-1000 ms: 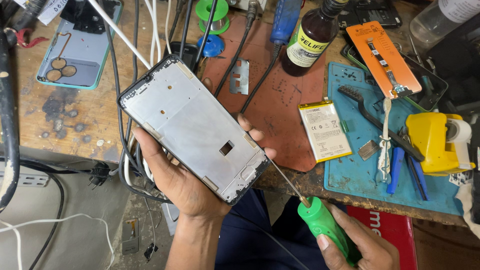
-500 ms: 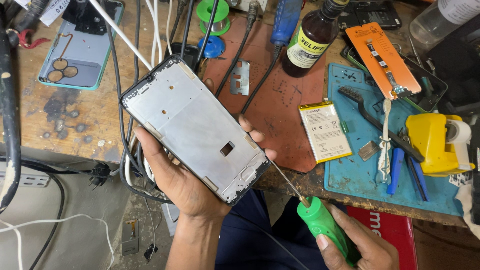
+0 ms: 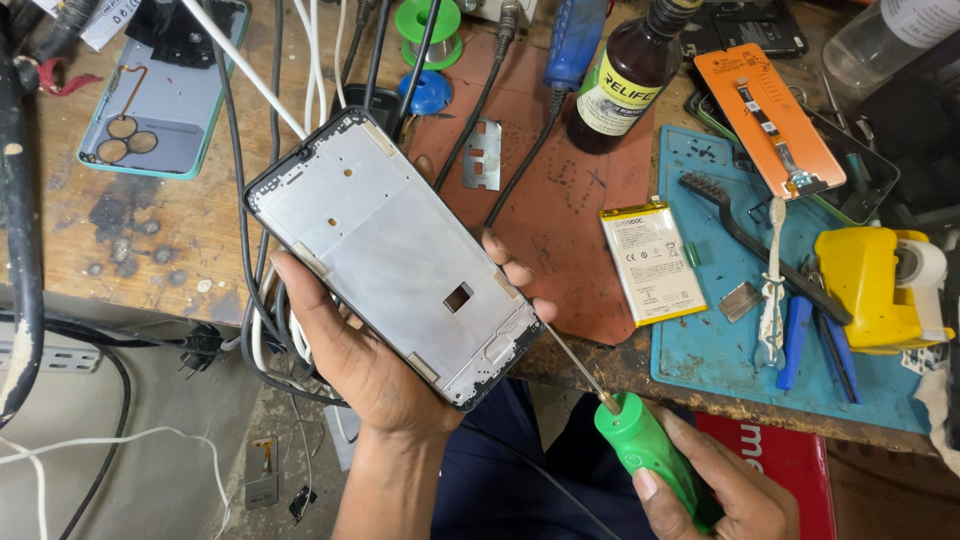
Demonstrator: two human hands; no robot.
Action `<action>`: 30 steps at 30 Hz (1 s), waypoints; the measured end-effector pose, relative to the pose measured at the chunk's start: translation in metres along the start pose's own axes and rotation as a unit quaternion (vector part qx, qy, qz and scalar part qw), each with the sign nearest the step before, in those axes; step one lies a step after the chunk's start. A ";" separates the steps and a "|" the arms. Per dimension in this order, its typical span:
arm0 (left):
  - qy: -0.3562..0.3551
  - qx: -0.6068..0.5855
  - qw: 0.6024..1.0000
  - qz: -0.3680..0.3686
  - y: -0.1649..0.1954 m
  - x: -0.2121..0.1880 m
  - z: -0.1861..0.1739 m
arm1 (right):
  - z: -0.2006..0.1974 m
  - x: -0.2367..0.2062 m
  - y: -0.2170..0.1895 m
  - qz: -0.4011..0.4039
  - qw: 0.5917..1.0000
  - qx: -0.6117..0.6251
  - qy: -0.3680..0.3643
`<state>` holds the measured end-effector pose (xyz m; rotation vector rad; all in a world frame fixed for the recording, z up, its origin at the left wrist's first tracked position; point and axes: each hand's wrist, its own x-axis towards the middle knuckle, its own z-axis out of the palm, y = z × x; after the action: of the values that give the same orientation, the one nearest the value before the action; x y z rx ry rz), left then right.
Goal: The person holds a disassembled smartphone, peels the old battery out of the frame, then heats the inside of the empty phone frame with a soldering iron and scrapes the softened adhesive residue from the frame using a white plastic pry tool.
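Cut off at the bottom edge: most of the right hand [image 3: 725,495] and the butt of the green-handled screwdriver [image 3: 650,455]. Hidden behind the phone frame [image 3: 395,250]: the palm and most fingers of the left hand [image 3: 385,375], with only fingertips [image 3: 510,270] peeking past the frame's right edge.

Left hand rising from bottom centre, thumb along the frame's left edge, closed around the silvery frame and holding it tilted in mid-picture, above the bench's front edge. Right hand at lower right, wrapped around the green handle, thin shaft slanting up-left, tip meeting the frame's lower right corner; exact contact point too small to make out.

Behind, on the wooden bench [image 3: 170,230]: a pale blue back cover [image 3: 150,100] at upper left, a dark brown bottle [image 3: 625,85] at top centre, a yellow-edged battery [image 3: 652,262] right of centre, a blue mat [image 3: 720,350] carrying a brush and tools, a yellow tape dispenser [image 3: 880,285] at far right. Black and white cables [image 3: 260,90] trailing from the top edge down behind the frame.
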<state>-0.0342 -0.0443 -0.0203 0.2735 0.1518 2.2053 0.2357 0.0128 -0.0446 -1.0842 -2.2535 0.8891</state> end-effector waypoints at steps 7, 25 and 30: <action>0.012 0.000 1.000 -0.004 -0.001 0.000 -0.001 | 0.001 0.002 -0.001 -0.014 1.000 0.007 0.002; 0.024 -0.030 0.999 -0.010 0.003 0.001 0.010 | -0.019 -0.009 0.008 0.059 0.995 -0.026 -0.072; -0.005 -0.026 1.000 -0.007 0.003 -0.001 0.009 | -0.021 -0.018 0.016 0.060 0.997 -0.021 -0.054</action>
<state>-0.0338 -0.0464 -0.0108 0.2536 0.0916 2.1911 0.2676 0.0130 -0.0440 -1.2283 -2.3237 0.9750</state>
